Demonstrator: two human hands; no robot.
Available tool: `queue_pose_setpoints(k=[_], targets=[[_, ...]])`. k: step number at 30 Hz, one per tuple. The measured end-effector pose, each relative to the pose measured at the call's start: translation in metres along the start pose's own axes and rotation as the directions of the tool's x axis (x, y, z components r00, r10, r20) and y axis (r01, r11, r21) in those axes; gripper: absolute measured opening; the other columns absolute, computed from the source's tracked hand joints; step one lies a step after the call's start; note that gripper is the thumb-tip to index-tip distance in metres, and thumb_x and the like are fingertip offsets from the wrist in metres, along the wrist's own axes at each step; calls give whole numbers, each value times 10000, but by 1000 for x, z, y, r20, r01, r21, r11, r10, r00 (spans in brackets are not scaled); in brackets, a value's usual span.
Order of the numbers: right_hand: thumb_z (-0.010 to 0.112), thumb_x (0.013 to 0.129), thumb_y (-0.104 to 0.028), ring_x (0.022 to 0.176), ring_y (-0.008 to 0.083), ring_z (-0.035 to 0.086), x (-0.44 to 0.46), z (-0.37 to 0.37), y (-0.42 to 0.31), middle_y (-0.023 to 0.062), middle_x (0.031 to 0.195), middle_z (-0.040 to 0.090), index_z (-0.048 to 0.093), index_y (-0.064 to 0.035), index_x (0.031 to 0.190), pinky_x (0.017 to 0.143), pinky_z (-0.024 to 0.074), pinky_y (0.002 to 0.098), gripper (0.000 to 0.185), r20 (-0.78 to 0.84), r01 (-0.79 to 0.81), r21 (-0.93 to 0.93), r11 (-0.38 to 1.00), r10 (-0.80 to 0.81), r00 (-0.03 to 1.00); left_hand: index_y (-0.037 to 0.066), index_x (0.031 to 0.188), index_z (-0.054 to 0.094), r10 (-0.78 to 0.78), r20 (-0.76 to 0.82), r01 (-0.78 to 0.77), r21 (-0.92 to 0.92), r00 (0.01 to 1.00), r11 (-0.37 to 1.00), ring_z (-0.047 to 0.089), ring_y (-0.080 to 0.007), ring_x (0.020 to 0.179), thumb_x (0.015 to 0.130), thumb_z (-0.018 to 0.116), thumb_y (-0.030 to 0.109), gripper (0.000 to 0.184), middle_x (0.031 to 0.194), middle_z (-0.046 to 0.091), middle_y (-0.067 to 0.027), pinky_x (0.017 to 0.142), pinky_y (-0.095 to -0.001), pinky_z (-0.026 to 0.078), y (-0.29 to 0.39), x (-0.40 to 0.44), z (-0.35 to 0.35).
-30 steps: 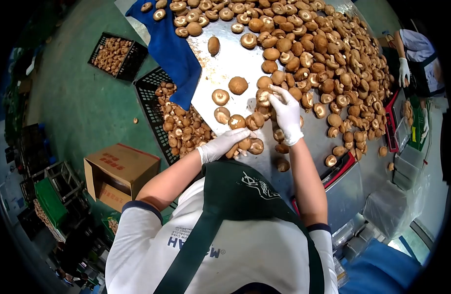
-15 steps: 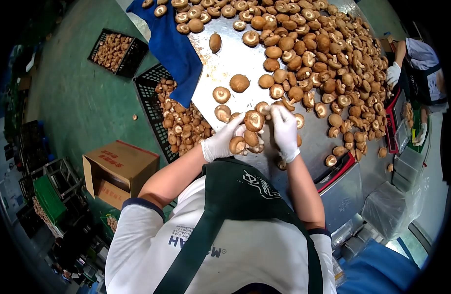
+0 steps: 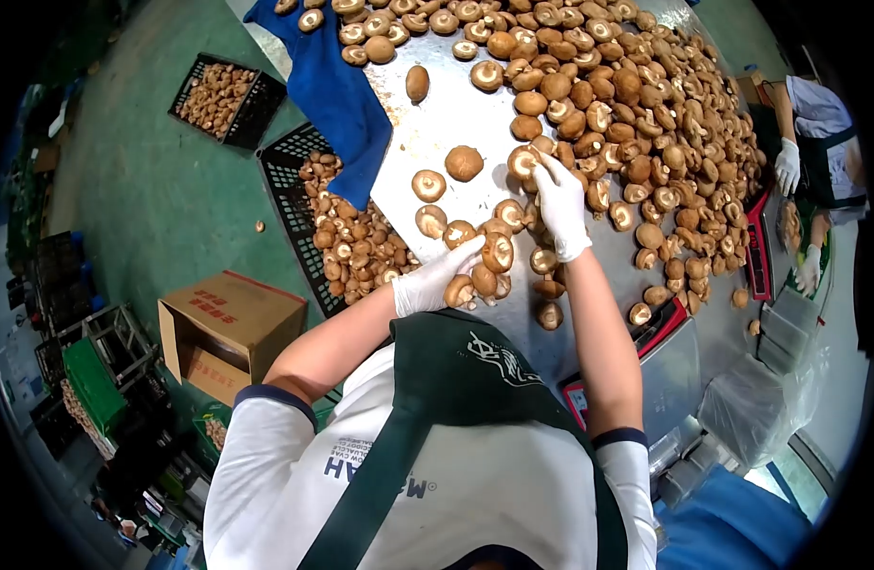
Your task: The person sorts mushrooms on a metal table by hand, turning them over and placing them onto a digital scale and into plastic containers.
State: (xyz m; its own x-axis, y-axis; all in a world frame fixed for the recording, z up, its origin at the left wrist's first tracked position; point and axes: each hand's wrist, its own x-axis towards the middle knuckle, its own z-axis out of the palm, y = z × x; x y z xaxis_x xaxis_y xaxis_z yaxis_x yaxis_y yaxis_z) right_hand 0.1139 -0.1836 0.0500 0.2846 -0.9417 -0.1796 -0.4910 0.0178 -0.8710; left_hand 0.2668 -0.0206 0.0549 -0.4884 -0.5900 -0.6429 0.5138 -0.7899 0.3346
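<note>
A round brown mushroom [image 3: 522, 162] is pinched in the fingers of the right white-gloved hand [image 3: 562, 211]; brown mushrooms [image 3: 497, 253] are held by the left white-gloved hand [image 3: 422, 290]; soft squeezing is best.

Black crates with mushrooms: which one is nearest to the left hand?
The crate beside the table, partly under the blue cloth; the other black crate stands farther away on the floor.

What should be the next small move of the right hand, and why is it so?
Probably, the right hand should bring its mushroom to the left hand: its fingertips are on this one mushroom beside the pile, while the left hand holds a small cluster.
</note>
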Motion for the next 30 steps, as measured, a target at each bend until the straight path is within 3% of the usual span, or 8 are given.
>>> queue_pose_setpoints(k=[3,6,12,14,18,20,23,30], targets=[[573,955,-152,1106,200,636,-25,-16,-11,140,1204,685,622,-1,1264,961,478,305,347,5,57,116,992,-58,998,102,1355,490,51,69,-53,21,996,998,676,-138,799,1015,305,596,628,1098,671,-76,545,-194,506,6,-4,4],[600,947,-221,1092,271,642,-33,-38,7,160,1160,684,660,-46,1218,936,490,356,328,194,-11,-212,977,53,980,86,1358,490,12,111,-17,39,994,999,677,-150,813,1020,326,547,594,1092,673,-90,558,-206,513,8,-3,1],[667,874,-246,1069,310,620,6,-17,-14,126,1201,621,613,-143,1276,928,488,413,418,-58,246,-549,799,-329,942,36,1294,533,5,49,-3,-30,999,1000,674,-166,808,1003,420,461,527,1051,682,-104,607,-230,523,-5,3,-9],[686,851,-238,1103,315,607,33,-3,12,122,1264,586,564,-162,1336,920,495,419,506,54,243,-700,671,-290,955,23,1284,539,3,13,-3,-7,1000,1000,671,-170,801,993,453,452,525,1041,682,-115,608,-228,519,-3,-1,-3],[653,911,-290,1070,278,651,38,-5,-3,148,1180,677,608,-53,1285,927,493,365,445,-87,30,-376,926,-68,994,13,1269,546,-3,-53,2,-7,999,1000,663,-173,776,975,500,445,525,1031,679,-133,599,-233,515,-2,-2,-2],[541,990,-433,794,144,657,28,-16,-6,83,957,726,643,30,1180,735,518,270,510,-73,-6,9,1000,7,997,12,1251,554,14,-38,-16,-51,999,999,657,-175,746,987,472,453,520,1010,680,-131,576,-245,507,-3,0,-5],[503,1017,-416,470,89,510,5,-32,-5,79,760,675,653,-16,891,444,393,231,446,90,-352,522,777,360,929,71,1251,553,12,31,-11,-25,999,1000,656,-141,736,994,457,461,477,974,684,-78,559,-231,498,1,5,-7],[448,1052,-368,613,98,556,-58,-45,-10,19,874,654,565,-73,1109,490,422,234,322,205,-362,863,353,409,889,44,1282,513,52,40,-50,-55,998,997,656,-193,720,1018,335,494,552,946,660,-120,577,-276,538,12,14,25]])
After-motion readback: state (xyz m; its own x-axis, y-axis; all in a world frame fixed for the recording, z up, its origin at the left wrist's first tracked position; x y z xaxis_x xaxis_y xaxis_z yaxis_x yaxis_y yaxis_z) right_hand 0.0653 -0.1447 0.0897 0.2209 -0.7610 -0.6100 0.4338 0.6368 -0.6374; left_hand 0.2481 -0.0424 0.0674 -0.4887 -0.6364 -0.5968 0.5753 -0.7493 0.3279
